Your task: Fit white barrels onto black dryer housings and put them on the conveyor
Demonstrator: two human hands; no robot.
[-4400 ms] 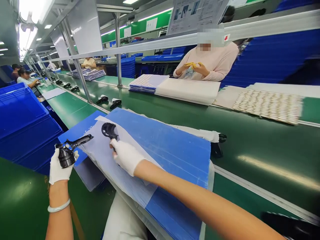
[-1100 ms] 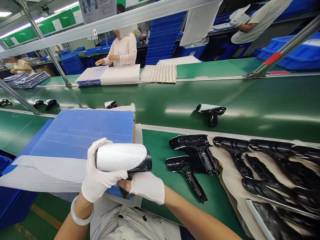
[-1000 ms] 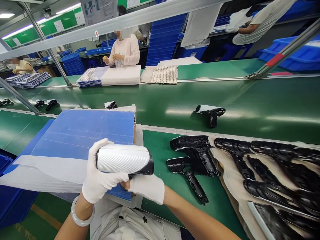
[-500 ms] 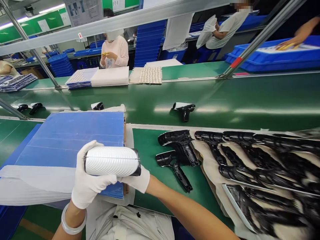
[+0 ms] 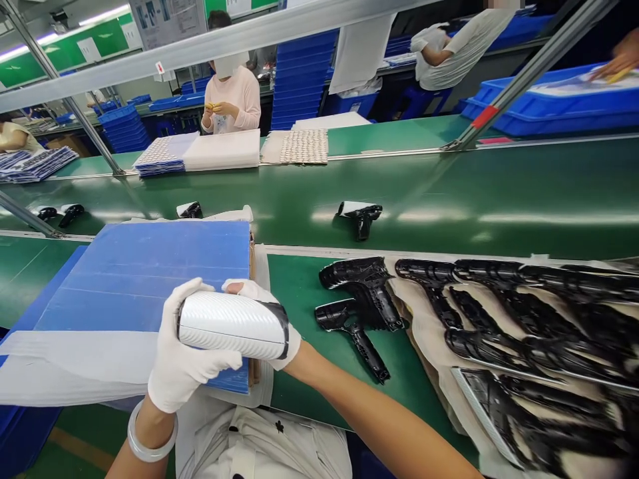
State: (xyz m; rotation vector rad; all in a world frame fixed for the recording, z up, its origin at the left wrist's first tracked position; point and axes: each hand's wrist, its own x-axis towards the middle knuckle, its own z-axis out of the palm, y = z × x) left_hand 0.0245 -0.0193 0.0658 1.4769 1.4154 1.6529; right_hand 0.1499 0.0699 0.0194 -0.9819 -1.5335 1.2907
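Observation:
Both my hands wear white gloves and hold a hair dryer housing (image 5: 232, 326) over the blue stack. Its barrel is white and ribbed, with a black band at the right end. My left hand (image 5: 174, 359) wraps the barrel's left end, thumb along the lower front. My right hand (image 5: 291, 346) grips from behind at the right end, its fingertips showing above the barrel; the rest of that hand is hidden. A flat blue sheet (image 5: 164, 266) lies under the hands, with white foam sheet (image 5: 74, 366) folded over its front edge.
Black housing halves (image 5: 357, 332) lie on the green bench to the right, beside several rows of black shells (image 5: 499, 306) on padding. Dryers (image 5: 362, 216) with white barrels lie on the green conveyor (image 5: 449, 193). A metal post (image 5: 529, 73) slants at right. Co-workers (image 5: 232, 100) are beyond.
The housing has turned and its right end tips lower, showing smoother white surface. My right fingertips now appear above it. Dryers on the conveyor have shifted slightly left.

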